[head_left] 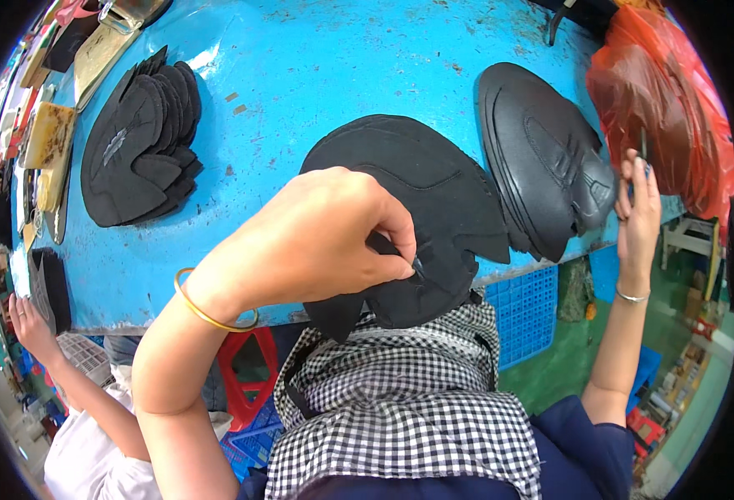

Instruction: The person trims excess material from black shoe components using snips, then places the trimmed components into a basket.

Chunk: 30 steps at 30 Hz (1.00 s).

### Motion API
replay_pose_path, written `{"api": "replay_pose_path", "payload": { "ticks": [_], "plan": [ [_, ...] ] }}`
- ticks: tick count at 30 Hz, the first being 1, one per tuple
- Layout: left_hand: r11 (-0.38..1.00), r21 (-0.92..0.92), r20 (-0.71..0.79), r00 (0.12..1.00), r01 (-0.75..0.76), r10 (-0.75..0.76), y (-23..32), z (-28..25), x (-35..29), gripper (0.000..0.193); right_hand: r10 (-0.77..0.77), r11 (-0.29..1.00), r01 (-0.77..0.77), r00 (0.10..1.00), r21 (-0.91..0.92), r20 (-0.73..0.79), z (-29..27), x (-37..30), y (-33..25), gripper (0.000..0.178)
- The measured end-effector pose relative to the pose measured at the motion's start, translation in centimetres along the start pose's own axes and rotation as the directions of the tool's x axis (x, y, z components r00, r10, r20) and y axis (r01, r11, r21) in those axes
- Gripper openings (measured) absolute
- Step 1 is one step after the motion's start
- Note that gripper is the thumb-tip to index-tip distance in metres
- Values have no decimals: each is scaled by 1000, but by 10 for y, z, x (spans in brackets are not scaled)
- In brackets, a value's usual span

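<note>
In front of me at the blue table's edge lies a stack of black shoe upper pieces (413,187), dark inner side up. My left hand (325,237) reaches over it, thumb and forefinger pinched at a small dark bit on the top piece, too small to make out. Off to the right, my right hand (640,200) is raised beside a second stack of smooth black shoe uppers (542,150), stitched side up. Its fingers close round a thin dark stick-like thing (644,143), mostly hidden by them.
A fanned stack of black upper pieces (138,150) lies at the left of the blue table (325,58). A red plastic bag (654,100) stands at the far right. At left is another person's hand (32,329). Below are a blue crate (524,317) and a red stool (250,379).
</note>
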<state>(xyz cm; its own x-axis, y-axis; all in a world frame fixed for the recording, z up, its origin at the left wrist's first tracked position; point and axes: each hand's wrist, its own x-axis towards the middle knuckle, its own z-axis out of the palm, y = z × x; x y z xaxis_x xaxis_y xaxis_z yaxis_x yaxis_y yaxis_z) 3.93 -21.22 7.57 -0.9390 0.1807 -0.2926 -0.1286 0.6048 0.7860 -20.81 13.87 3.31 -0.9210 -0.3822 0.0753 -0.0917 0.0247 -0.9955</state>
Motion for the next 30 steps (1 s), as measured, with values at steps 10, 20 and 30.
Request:
{"api": "replay_pose_path", "payload": {
  "ticks": [10,20,30],
  "plan": [
    [990,132,-183,981,-44,68,-12,19,6,12,-104,773,554,590,-308,801,121,-37,-32,16],
    [978,208,-201,979,16,26,-20,0,-1,16,-81,573,814,170,-94,982,168,-24,-36,22],
    [970,239,-274,957,-29,96,-24,5,-3,13,-190,376,883,370,-280,909,191,-39,-27,22]
  ]
}}
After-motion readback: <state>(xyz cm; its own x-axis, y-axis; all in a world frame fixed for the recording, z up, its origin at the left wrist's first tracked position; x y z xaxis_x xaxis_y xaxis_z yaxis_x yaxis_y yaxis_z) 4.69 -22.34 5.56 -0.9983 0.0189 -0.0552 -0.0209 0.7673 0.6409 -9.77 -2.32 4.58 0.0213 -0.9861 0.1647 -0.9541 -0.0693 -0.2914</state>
